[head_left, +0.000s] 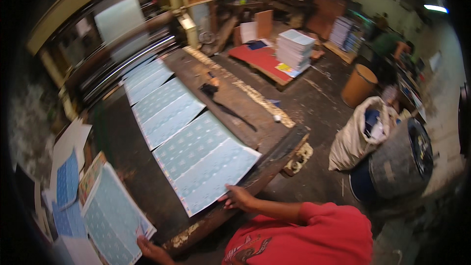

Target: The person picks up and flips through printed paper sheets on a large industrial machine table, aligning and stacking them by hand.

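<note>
Light blue printed sheets (pixel 201 162) lie in an overlapping row on the dark table (pixel 132 181), running back to a machine's rollers. My right hand (pixel 238 198) pinches the near edge of the closest sheet, at the table's front edge, with the thumb on top. At the lower left, my left hand (pixel 153 251) is closed on the lower right corner of another light blue printed sheet (pixel 110 211), which lies over more sheets beside the table. The fingers under both sheets are hidden.
Rollers (pixel 132 56) of a large machine stand at the far left. A dark strip (pixel 228 113) lies on the table's right side. A red board (pixel 255 61) bears a paper stack (pixel 294 49). A brown drum (pixel 359 86), white sack (pixel 360 132) and dark barrel (pixel 397 157) stand right; a person (pixel 387 46) is behind.
</note>
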Available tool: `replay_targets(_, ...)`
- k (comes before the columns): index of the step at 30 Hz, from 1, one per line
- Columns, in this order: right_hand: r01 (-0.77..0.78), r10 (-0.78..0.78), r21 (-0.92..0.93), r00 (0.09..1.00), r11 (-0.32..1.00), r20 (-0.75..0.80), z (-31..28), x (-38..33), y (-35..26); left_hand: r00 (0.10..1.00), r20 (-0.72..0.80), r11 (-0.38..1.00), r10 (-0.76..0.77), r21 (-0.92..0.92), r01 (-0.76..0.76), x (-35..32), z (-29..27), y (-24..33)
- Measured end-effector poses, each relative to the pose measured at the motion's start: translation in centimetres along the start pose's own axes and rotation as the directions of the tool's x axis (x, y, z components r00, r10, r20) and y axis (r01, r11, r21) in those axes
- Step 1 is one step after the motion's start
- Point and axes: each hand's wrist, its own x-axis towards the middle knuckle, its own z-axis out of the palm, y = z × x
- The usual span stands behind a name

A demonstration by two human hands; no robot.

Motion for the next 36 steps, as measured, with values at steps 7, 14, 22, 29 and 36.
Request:
replay_targets(7,0.041,-0.038,0.124,0.999,0.991,-0.03,0.0,-1.2,0.8,0.919,0.39,0.997,0.064,0.005,-0.071,-1.3,2.2,11.9)
replay_targets(14,0.087,-0.035,-0.099,0.898,0.991,0.438,1.1,-4.5,-2.0,0.649,0.75,0.988,0.129,-0.149,-0.025,-0.5,4.1,15.0)
replay_targets(22,-0.141,0.182,-0.119,0.861,0.983,0.475,-5.0,-5.1,2.6,0.515,0.849,0.842,0.116,-0.36,0.403,-2.1,5.7,12.7)
replay_targets(29,-0.051,0.145,-0.264,0.927,0.963,0.346,-7.4,-3.9,5.2,0.517,0.841,0.82,0.163,-0.407,0.403,-2.3,6.1,15.0)
replay_targets(36,-0.07,0.133,-0.231,0.953,0.971,0.271,-6.9,-4.7,5.5,0.473,0.845,0.815,0.25,-0.448,0.369,-2.1,5.1,17.0)
